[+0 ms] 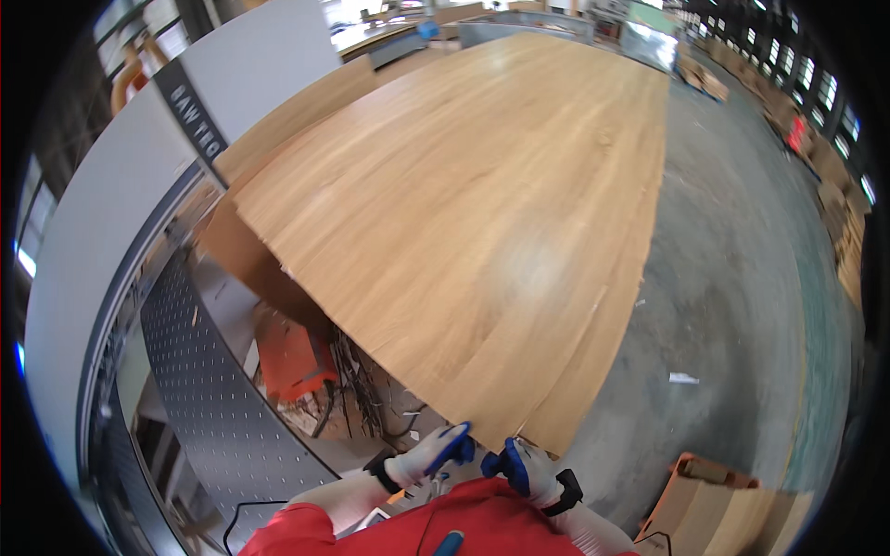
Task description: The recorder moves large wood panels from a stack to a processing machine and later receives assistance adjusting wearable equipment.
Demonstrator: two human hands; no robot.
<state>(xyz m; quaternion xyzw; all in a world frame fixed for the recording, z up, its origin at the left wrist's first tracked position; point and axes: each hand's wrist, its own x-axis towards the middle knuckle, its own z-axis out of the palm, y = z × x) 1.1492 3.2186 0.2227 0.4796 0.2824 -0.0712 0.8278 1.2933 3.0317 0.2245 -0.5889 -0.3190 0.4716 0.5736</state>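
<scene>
A large light-brown wood veneer panel (482, 213) stretches away from me, its near corner just in front of my chest. My left hand (434, 454), in a white glove with blue fingertips, sits just below the panel's near edge with its fingers curled. My right hand (521, 465), gloved the same way, is at the panel's near corner and seems to touch the edge. Whether either hand truly grips the sheet is unclear. I wear a red top (445, 524).
A grey machine with a perforated metal table (209, 371) runs along my left, with an orange part (295, 357) and tangled cables beneath the panel. Concrete floor (732, 306) lies to the right. Cardboard boxes (714, 505) stand at lower right. More stacked boards are far right.
</scene>
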